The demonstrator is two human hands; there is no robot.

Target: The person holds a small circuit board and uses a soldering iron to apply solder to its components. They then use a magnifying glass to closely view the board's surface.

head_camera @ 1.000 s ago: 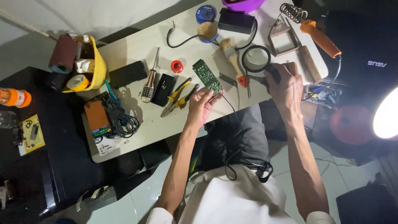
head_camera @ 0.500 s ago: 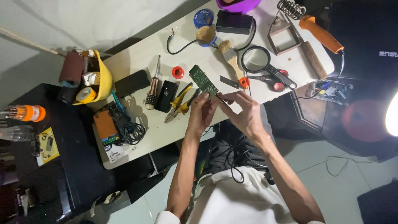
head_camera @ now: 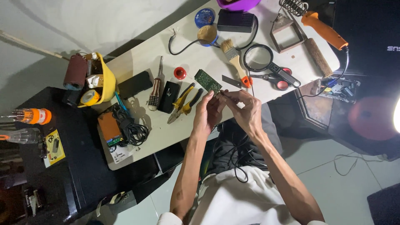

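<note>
A small green circuit board lies on the pale tabletop, just beyond my fingertips. My left hand pinches the board's near corner with its thumb and fingers. My right hand meets it from the right, fingertips closed on a thin dark lead at that same corner. Both hands hover over the table's front edge, above my lap. What the lead joins to is too small to make out.
Yellow-handled pliers, a black case, a screwdriver and red tape lie left of the board. Right of it are a paintbrush, magnifying glass, scissors and an orange-handled soldering iron. A yellow bowl holds supplies.
My right hand has come back from the table's right end, near the magnifier handle, to meet my left hand at the circuit board. The left hand has stayed by the board.
</note>
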